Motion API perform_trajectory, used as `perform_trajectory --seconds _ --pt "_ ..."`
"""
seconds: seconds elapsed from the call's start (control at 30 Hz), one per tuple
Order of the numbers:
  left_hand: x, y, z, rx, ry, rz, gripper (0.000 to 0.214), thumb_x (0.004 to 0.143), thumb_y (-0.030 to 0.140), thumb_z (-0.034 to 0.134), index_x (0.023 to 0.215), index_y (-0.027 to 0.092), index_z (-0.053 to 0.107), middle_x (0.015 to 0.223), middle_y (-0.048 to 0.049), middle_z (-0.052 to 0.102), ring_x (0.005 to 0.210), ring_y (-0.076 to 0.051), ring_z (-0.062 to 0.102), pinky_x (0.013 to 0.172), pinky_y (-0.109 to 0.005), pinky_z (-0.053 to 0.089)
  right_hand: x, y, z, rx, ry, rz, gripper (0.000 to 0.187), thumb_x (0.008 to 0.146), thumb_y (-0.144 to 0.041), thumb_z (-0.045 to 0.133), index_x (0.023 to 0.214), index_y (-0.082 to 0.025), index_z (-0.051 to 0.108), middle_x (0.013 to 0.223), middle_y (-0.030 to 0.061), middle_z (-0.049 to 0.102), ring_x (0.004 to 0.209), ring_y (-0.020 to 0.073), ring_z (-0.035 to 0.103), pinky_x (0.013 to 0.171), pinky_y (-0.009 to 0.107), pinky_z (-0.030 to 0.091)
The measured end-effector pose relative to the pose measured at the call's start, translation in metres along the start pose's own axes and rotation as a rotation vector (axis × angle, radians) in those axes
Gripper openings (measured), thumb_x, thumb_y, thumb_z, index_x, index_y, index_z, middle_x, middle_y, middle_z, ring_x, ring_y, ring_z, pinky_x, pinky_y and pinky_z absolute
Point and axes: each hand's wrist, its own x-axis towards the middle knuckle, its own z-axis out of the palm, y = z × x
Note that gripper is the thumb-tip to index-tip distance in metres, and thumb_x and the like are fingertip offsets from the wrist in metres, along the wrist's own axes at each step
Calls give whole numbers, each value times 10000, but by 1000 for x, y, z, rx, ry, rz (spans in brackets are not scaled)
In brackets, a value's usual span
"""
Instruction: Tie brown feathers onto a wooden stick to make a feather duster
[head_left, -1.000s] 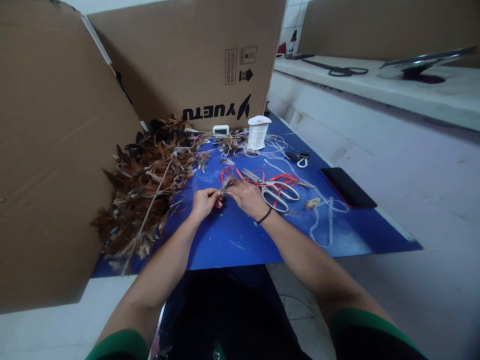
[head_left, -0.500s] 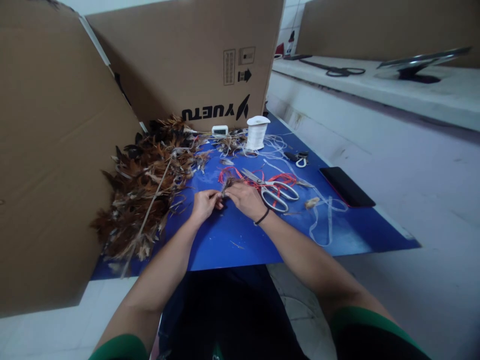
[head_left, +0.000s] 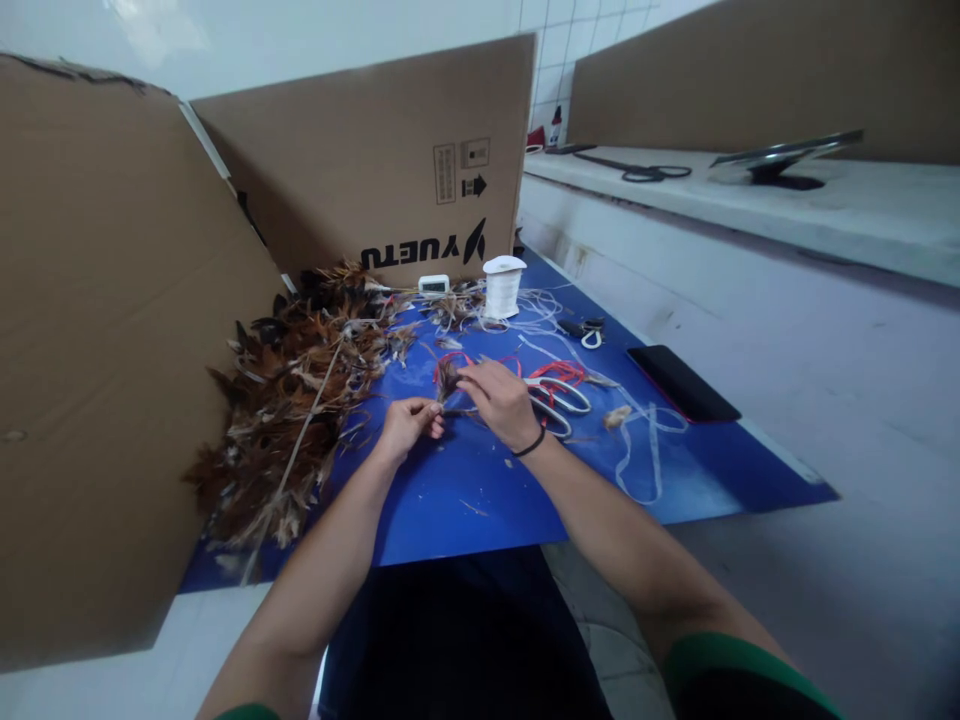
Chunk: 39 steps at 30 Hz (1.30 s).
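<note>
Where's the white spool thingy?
In the head view, the white spool stands upright toward the far end of the blue table, right of the small white device and in front of the lettered cardboard.

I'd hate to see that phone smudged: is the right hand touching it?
Apart. The head view shows the right hand well to the left of the phone, with blue tabletop plainly visible between them.

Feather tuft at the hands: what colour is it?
The feather tuft is mostly brown; see head view.
</note>
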Motion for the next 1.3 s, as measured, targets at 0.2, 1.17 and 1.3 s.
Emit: perform_trajectory --seconds 0.2,1.17,1.3 --pt "1 3 -2 -132 60 60 339 593 390 756 703 90 645 582 -35 627 455 -81 541 481 -214 459 -1 -8 -1 150 121 155 189 871 -311 495 905 -213 652 851 62 660 797 181 600 786 323 468" --pt "-10 7 9 12 -97 185 286 723 392 665 757 108 671 627 -28 644 484 -106 574 503 -229 479 -5 -2 30 921 -114 678 307 626 -416 723 615 -129 617 534 -22 535 466 71 432 471 230 346" --pt "-11 10 10 -96 -154 66 338 719 436 662 741 98 652 656 -44 648 492 -100 575 503 -229 488 -3 -3 27 914 -127 705 325 598 -419 741 577 -126 602 522 -28 514 473 66 421 476 230 329"
